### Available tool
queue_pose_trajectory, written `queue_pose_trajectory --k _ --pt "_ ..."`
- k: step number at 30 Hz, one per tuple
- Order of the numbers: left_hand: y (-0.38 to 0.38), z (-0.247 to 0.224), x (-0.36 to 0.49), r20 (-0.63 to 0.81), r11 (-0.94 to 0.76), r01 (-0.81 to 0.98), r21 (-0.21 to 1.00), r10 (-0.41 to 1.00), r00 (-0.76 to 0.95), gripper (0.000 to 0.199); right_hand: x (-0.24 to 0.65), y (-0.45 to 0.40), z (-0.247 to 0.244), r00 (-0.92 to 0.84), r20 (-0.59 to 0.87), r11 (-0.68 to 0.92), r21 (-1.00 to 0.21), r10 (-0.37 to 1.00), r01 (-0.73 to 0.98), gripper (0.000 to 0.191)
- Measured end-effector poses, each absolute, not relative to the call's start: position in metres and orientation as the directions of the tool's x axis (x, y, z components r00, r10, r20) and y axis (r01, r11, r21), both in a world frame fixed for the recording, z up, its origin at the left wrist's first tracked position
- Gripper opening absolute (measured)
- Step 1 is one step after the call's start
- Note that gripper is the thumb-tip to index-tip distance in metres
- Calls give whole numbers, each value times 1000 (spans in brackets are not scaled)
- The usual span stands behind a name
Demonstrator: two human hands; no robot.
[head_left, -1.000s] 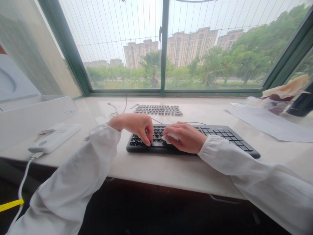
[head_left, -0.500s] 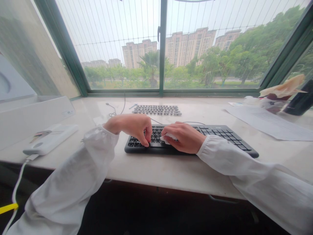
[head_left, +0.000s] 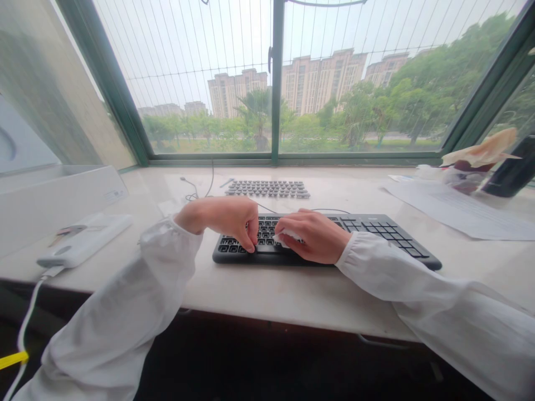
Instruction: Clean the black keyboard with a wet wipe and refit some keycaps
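A black keyboard [head_left: 376,225] lies across the counter in front of me; the left part shows bare key sockets, the numpad at right has its keycaps. My left hand [head_left: 229,219] is bent over the left end, thumb and index finger pinched together at the lower key row beside the space bar. What they pinch, if anything, is hidden. My right hand [head_left: 314,236] rests over the keyboard's middle, fingers curled round a crumpled white tissue [head_left: 288,238] that touches the keys. Behind the keyboard, loose keycaps [head_left: 267,188] lie in rows.
On the left, keys [head_left: 69,231] lie on a white power strip [head_left: 90,239], beside an open white box [head_left: 62,195]. Paper sheets [head_left: 455,209], a plastic bag and a dark cylinder [head_left: 512,167] stand at the right. A thin cable [head_left: 211,181] runs near the window.
Both hands keep nearly the same place on the keyboard. The view has shifted very slightly.
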State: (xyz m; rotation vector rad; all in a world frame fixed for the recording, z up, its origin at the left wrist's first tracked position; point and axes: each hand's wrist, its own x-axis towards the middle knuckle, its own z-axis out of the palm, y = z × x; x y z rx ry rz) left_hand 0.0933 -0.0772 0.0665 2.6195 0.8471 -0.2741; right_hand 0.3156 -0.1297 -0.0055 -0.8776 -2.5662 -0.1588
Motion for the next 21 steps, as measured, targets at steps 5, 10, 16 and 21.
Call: queue_pose_trajectory --k 5,10,16,21 --pt "-80 67 95 -286 -751 591 296 520 805 14 315 -130 -5 -714 424 796 -27 557 605 11" --pt "-80 66 96 -276 -759 577 300 510 814 13 314 -130 -4 -718 419 798 -27 556 602 12" --pt "-80 64 96 -244 -775 560 293 506 827 13 314 -131 -3 -717 414 796 -30 561 605 12" --pt "-82 63 97 -223 -789 547 280 501 836 11 314 -131 -4 -718 408 793 -21 564 609 12"
